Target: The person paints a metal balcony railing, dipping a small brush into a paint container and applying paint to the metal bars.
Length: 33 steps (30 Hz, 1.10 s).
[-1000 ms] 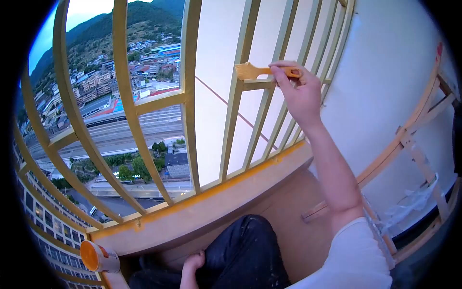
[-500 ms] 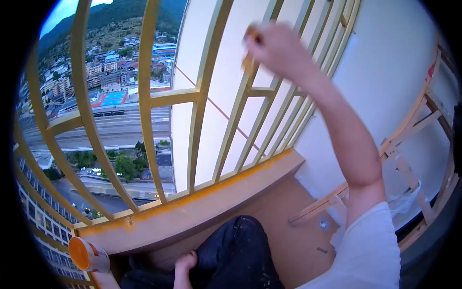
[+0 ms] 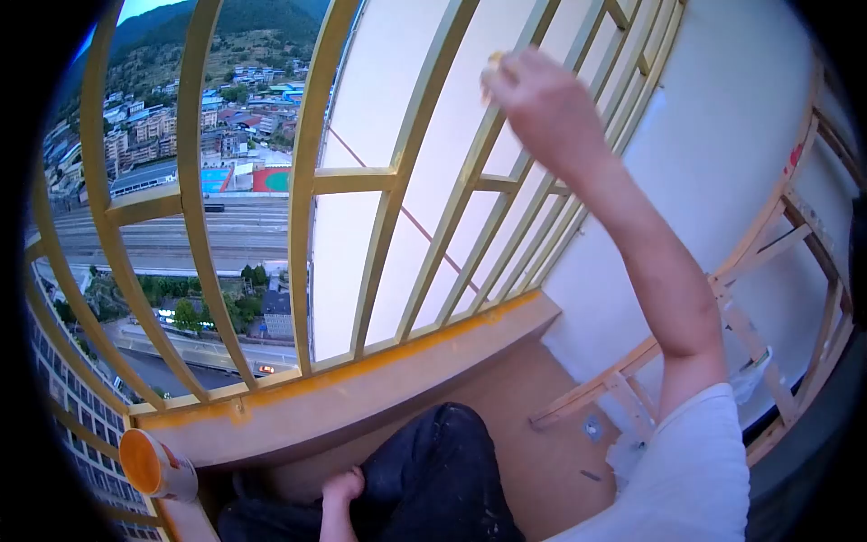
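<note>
My right hand is raised at the upper middle, its fingers closed around a small yellow-stained paintbrush. Most of the brush is hidden behind the fingers, against a yellow-painted railing bar. Whether brush and bar touch I cannot tell. Low in the view, my left hand rests with curled fingers against my dark trousers; nothing shows in it. At the lower left, a white bucket lies tilted toward me, its inside coated orange.
A ledge with orange paint along its top edge runs under the railing. Beyond the bars are a pale wall and a town far below. On the right, a wooden frame leans near the white wall, with clear plastic on it.
The view has turned slightly, so the left bars appear farther right. My right hand has moved a little right and down in the picture, still gripping the brush. My left hand stays on my leg.
</note>
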Tool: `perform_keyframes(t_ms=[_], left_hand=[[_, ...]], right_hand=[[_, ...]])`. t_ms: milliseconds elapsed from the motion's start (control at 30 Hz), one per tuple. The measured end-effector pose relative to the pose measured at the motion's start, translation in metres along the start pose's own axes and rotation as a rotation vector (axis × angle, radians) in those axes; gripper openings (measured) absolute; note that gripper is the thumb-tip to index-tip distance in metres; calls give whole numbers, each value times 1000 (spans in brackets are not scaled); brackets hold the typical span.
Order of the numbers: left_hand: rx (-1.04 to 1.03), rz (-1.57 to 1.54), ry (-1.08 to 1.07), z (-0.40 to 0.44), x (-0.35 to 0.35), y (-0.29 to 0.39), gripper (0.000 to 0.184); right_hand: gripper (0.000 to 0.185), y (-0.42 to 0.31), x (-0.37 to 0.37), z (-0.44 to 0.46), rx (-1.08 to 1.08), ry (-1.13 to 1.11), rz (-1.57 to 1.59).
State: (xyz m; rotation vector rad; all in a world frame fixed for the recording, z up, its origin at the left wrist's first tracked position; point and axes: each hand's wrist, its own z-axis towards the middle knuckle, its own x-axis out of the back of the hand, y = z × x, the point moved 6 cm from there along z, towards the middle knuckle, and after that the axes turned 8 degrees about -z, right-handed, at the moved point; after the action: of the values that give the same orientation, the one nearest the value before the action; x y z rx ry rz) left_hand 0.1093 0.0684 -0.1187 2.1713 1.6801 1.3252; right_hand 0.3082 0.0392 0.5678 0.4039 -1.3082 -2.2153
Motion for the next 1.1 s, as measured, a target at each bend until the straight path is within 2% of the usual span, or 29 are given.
perform_keyframes(t_ms=[67,133,167,200,233,300,367,400,433,467,533,600,633,667,700,733,767,833,900,933,1000,1033,1067,1100], left_hand=[[53,-1,-57,3,1,-1,59],[38,-7,-18,3,2,1,59],[32,-14,18,3,4,2,60],[32,-15,20,-1,6,4,60],[42,-22,-2,-5,8,7,60],[56,-16,-30,-11,7,4,61],[57,-10,-80,-4,5,4,62],[54,-11,-79,-8,8,7,62],[70,-21,-68,-14,12,11,62],[88,-28,-60,-17,14,12,62],[64,-21,2,-8,8,6,62],[27,23,52,-2,5,1,62],[14,23,62,1,2,-1,62],[27,1,44,2,0,-2,61],[43,-22,26,3,0,-3,61],[43,22,-15,4,0,-2,57],[41,28,-37,4,-4,-4,56],[33,34,-40,7,-3,-5,56],[27,39,-39,11,-4,-5,55],[27,38,-37,12,-4,-6,55],[23,39,-36,15,-3,-7,55],[20,42,-37,18,-4,-9,55],[19,43,-44,20,-6,-12,55],[8,53,-56,24,-9,-16,54]], right_hand=[[7,-50,-26,-37,221,-315,-90],[6,-113,-31,-88,434,-369,37],[9,-133,-33,-104,373,-324,394],[13,-139,-29,-101,140,-365,674],[13,-138,-33,-95,140,-362,674],[16,-98,-61,-79,-248,-408,723],[15,-22,-67,-45,-287,-345,503],[13,17,-63,-24,-311,-181,283],[11,46,-37,-1,-196,51,29],[11,64,-32,12,-194,54,26],[11,82,-23,29,-48,53,-153],[9,44,-58,1,15,-237,-62],[9,6,-59,-18,76,-177,137],[10,-34,-52,-31,49,-401,287],[14,-55,-52,-41,-159,-679,646],[18,-55,-44,-42,-229,-698,754],[18,-40,-52,-37,-232,-686,751],[16,41,-71,-18,-490,-347,447],[12,107,-28,24,-355,-29,83],[12,123,-30,29,-355,-23,77],[8,132,-21,42,-130,45,-190],[7,122,-48,31,-104,-85,-125],[7,91,-59,13,-28,-63,35],[12,51,-61,-4,3,-152,170]])
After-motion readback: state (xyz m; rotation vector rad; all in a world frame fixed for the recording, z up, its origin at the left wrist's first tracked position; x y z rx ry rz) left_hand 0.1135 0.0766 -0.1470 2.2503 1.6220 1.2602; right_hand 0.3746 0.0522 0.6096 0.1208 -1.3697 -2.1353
